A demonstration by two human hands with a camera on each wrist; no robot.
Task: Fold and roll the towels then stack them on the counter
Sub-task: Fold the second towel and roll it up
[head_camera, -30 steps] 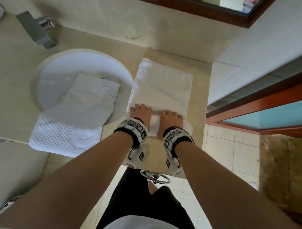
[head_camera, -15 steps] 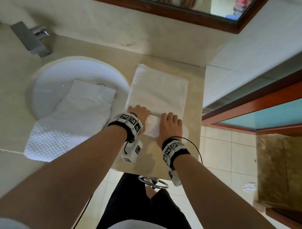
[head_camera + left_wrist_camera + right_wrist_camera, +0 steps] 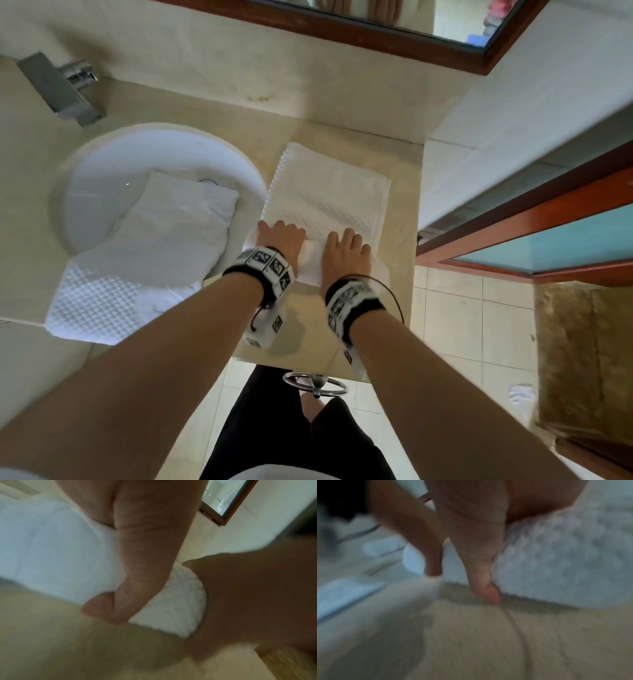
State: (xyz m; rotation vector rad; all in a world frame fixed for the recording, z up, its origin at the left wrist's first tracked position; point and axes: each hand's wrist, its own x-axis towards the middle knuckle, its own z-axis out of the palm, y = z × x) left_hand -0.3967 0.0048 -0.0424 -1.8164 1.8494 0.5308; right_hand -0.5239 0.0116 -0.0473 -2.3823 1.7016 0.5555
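Left hand: my left hand [image 3: 281, 236] lay palm-down on the left end of the rolled part of the waffle-weave towel [image 3: 337, 195], fingers curved over the top of the roll and thumb tucked at its near side, as the left wrist view showed.
Right hand: my right hand [image 3: 346, 251] lay palm-down on the right part of the same roll, fingers bent over it; in the right wrist view my thumb [image 3: 485, 586] pointed down to the countertop [image 3: 212, 113] against the roll's near face.
Hands together: the 2 hands sat side by side on the roll, with a short strip of white roll showing between them.
Towel being rolled: it lay on the beige countertop just right of the sink [image 3: 102, 171], its near end wound into a roll under my hands and its far part flat, reaching toward the back wall.
Second towel [image 3: 147, 253]: a folded white towel was draped half inside the round white sink, with its near end over the rim onto the counter.
Faucet [image 3: 61, 89]: a square chrome spout stood behind the sink at the far left.
Mirror [image 3: 411, 31]: a wood-framed mirror hung above the counter.
Towel ring [image 3: 314, 383]: a chrome ring hung below the counter's front edge.
Blur: both wrist views were smeared, so finer detail of the grip could not be told.
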